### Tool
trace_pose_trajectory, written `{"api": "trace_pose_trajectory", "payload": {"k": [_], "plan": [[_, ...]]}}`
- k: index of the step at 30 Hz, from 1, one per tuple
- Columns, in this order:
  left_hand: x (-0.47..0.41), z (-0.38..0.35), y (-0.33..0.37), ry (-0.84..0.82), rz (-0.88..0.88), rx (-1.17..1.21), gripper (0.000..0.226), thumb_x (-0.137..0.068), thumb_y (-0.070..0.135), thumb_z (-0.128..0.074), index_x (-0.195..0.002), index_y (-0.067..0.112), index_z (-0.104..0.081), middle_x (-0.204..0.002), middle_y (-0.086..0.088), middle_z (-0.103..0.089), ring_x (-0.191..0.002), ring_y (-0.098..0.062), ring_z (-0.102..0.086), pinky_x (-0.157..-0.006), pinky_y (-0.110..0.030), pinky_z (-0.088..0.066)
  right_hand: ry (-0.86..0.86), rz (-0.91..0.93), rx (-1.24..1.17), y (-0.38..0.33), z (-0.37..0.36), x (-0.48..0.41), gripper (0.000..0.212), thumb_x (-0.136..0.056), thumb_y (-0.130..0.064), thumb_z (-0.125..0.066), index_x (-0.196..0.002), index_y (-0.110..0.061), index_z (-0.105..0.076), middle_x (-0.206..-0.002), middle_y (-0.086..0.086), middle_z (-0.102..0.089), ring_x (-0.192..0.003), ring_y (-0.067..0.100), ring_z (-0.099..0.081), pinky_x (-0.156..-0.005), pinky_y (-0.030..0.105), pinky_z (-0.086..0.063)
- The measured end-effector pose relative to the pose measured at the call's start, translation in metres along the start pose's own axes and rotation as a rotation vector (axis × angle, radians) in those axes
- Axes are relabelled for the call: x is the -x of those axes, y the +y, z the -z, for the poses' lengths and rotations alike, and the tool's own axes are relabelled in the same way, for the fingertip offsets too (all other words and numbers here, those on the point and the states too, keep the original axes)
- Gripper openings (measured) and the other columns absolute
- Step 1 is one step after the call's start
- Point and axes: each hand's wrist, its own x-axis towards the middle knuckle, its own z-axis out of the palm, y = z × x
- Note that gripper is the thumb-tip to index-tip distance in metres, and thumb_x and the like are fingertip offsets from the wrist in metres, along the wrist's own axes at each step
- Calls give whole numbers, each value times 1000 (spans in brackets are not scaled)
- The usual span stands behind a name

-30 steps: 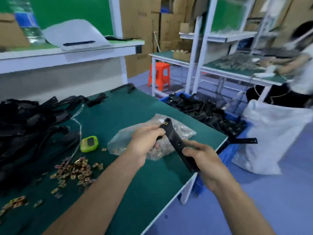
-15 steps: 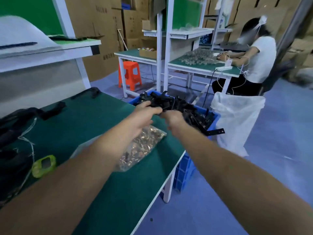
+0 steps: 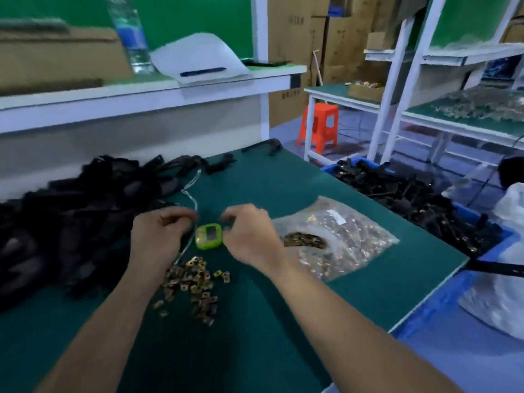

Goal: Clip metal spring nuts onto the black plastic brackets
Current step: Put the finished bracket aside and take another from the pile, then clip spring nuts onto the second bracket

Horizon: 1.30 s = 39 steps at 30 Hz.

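My left hand (image 3: pixel 158 236) and my right hand (image 3: pixel 249 236) hover close together over the green table (image 3: pixel 255 344), fingers loosely curled, and I see nothing held in either. A loose heap of brass-coloured metal spring nuts (image 3: pixel 190 282) lies just below them. A big pile of black plastic brackets (image 3: pixel 71 211) covers the table's left side. To the right, beyond the table edge, a blue bin (image 3: pixel 465 209) holds many black brackets with nuts clipped on.
A small green device (image 3: pixel 208 236) on a white cable (image 3: pixel 192 194) sits between my hands. A clear plastic bag of nuts (image 3: pixel 340 242) lies to the right. A white sack (image 3: pixel 504 279) stands on the floor, an orange stool (image 3: pixel 320 126) behind.
One second ago both hands held a black bracket. They carried it out over the blue bin and have come back over the table without it.
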Motion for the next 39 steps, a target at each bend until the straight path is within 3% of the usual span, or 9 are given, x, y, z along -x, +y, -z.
{"api": "trace_pose_trajectory", "payload": {"k": [6, 8, 12, 16, 19, 24, 29, 34, 39], "plan": [[32, 131, -58, 200, 126, -197, 53, -90, 5, -74, -70, 54, -75, -79, 24, -75, -82, 4, -70, -81, -26, -54, -201, 59, -62, -45, -78, -23, 34, -90, -13, -60, -120, -23, -73, -105, -1, -76, -93, 20, -70, -88, 34, -56], [46, 167, -71, 257, 179, -236, 47, -92, 8, -72, -73, 51, -76, -79, 23, -76, -81, 6, -69, -80, -29, -57, -201, 68, -90, -56, -102, -32, 38, -95, -16, -59, -131, -22, -65, -97, 0, -75, -82, 17, -69, -78, 34, -56], [74, 194, -86, 297, 243, -361, 42, -94, 14, -67, -76, 51, -76, -81, 30, -73, -82, 14, -65, -66, -12, -50, -248, 83, 94, -71, -135, -56, 56, -91, -10, -60, -145, -23, -51, -119, 12, -65, -106, 35, -63, -83, 42, -53], [89, 159, -98, 130, 237, -427, 29, -88, 22, -75, -84, 51, -76, -85, 36, -71, -83, 9, -68, -74, -8, -52, -532, 202, 394, -79, -158, -65, 34, -87, -13, -66, -119, -24, -63, -95, -3, -65, -89, 22, -57, -87, 35, -41], [93, 131, -109, 37, 179, -534, 30, -86, 27, -73, -113, 41, -74, -107, 27, -72, -103, 0, -64, -94, -22, -51, -366, 300, 422, -75, -164, -60, 24, -82, -3, -69, -95, -23, -63, -76, -6, -61, -81, 19, -55, -106, 35, -34], [82, 123, -121, 28, 131, -516, 26, -88, 18, -75, -111, 30, -76, -104, 19, -62, -96, -7, -61, -89, -27, -52, -12, 354, -297, -84, -132, -43, 31, -93, -1, -55, -80, -29, -57, -76, -6, -65, -73, 14, -59, -67, 26, -48], [81, 118, -105, 124, 99, -463, 40, -84, 24, -76, -121, 39, -70, -114, 27, -62, -112, 2, -54, -99, -20, -44, -84, -173, -1616, -86, -112, -28, 16, -87, -2, -57, -76, -11, -63, -63, 7, -49, -57, 22, -47, -61, 35, -51], [94, 105, -85, -9, 263, 214, 46, -78, 24, -76, -120, 41, -72, -103, 20, -73, -95, -1, -68, -79, -10, -49, -116, -542, -1863, -62, -123, -21, 30, -98, -26, -59, -75, -9, -55, -52, -4, -40, -43, 12, -35, -50, 24, -42], [91, 99, -83, -71, 373, 384, 41, -94, 9, -68, -127, 35, -66, -98, 8, -73, -84, -6, -66, -74, -16, -50, -251, -610, -1970, -45, -121, -14, 28, -88, -30, -69, -75, -5, -61, -51, -7, -46, -38, 7, -41, -43, 21, -45]]}}
